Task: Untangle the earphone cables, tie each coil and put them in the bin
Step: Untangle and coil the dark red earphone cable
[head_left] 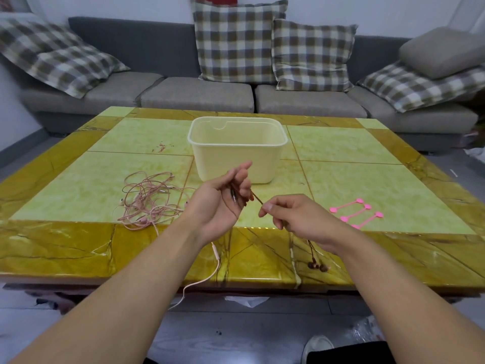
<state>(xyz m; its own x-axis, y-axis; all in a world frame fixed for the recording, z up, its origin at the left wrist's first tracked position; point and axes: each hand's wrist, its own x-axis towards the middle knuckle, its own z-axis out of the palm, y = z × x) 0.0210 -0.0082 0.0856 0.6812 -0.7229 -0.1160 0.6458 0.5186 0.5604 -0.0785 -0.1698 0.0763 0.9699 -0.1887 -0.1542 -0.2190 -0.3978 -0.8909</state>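
Note:
My left hand (225, 198) is raised palm-up over the table and holds the plug end of a dark red earphone cable (256, 197) between its fingers. My right hand (294, 216) pinches the same cable a little to the right. The cable runs under that hand and its earbuds (318, 266) hang near the table's front edge. A tangled heap of pink earphone cables (147, 200) lies to the left, one strand with a remote (216, 251) trailing off the front edge. A cream plastic bin (237, 153) stands behind my hands. Three pink cable ties (357, 213) lie at the right.
The yellow-green marble table (367, 179) carries everything. A grey sofa (196, 95) with checked cushions runs along the far side. A white shoe (316, 345) and plastic wrapping lie on the floor at the lower right.

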